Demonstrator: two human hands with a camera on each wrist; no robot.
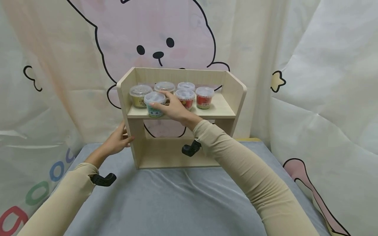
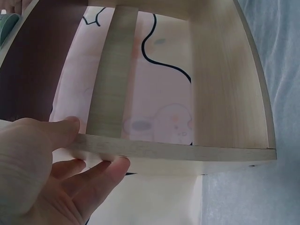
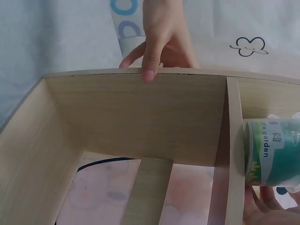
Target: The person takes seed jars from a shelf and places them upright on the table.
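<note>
A small light-wood two-tier shelf [image 1: 181, 116] stands in front of me. My left hand [image 1: 116, 141] grips its left side panel [image 2: 178, 151], thumb on the inner face and fingers on the outer. On the upper board, my right hand [image 1: 178, 109] holds a green-labelled plastic cup [image 1: 154, 109] with a clear lid at the board's front left. In the right wrist view that green cup [image 3: 272, 152] stands on the board, its label partly reading "garden", with the fingers [image 3: 265, 206] against its side. Beside and behind it is a yellowish lidded cup [image 1: 138, 101].
Another lidded cup [image 1: 163, 86] sits behind my right hand. Two red lidded cups, one at the right [image 1: 204, 100] and one nearer the middle [image 1: 187, 103], share the board with a clear-lidded cup [image 1: 186, 86] at the back. A grey-blue cloth [image 1: 165, 200] covers the table; printed curtains surround it.
</note>
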